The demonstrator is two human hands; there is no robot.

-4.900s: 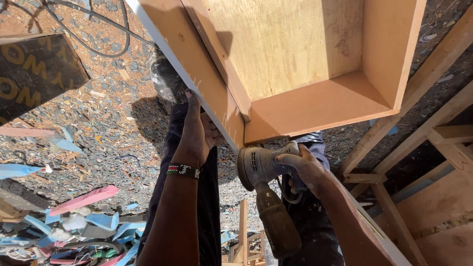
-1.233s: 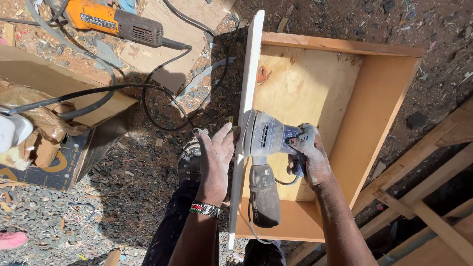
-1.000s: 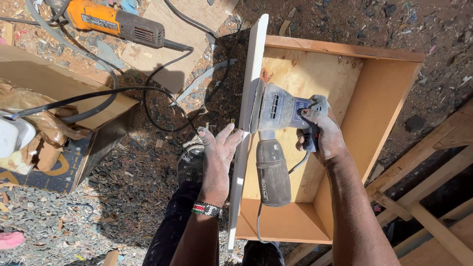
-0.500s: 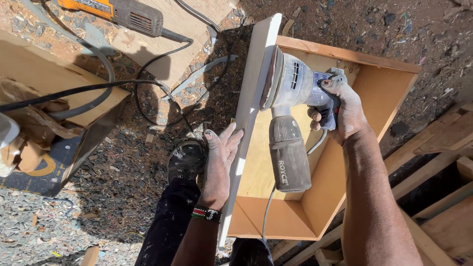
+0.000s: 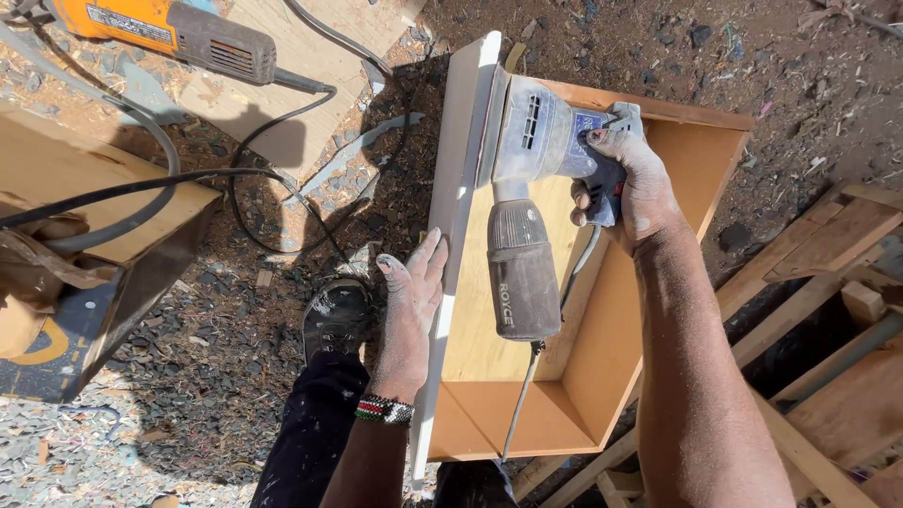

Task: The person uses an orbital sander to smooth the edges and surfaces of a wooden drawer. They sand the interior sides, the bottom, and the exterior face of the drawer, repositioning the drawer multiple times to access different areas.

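Note:
A wooden drawer box (image 5: 602, 320) with a plywood bottom stands on edge on the ground, its white front panel (image 5: 456, 188) facing left. My right hand (image 5: 625, 183) grips a grey electric sander (image 5: 527, 132) with a dust bag (image 5: 520, 273); its pad presses against the inner side of the white panel near the far end. My left hand (image 5: 412, 301), dusty and flat with fingers together, rests against the outer face of the white panel. A beaded wristband (image 5: 384, 410) sits on that wrist.
An orange and grey power tool (image 5: 160, 28) lies at the top left with black cables (image 5: 235, 174) trailing over the gravel. A cardboard box (image 5: 85, 245) stands on the left. Timber frames (image 5: 818, 282) lie to the right. My shoe (image 5: 337, 315) is beside the panel.
The sander has travelled along the white panel from its near end to its far end. My left hand stays flat against the panel's outer face.

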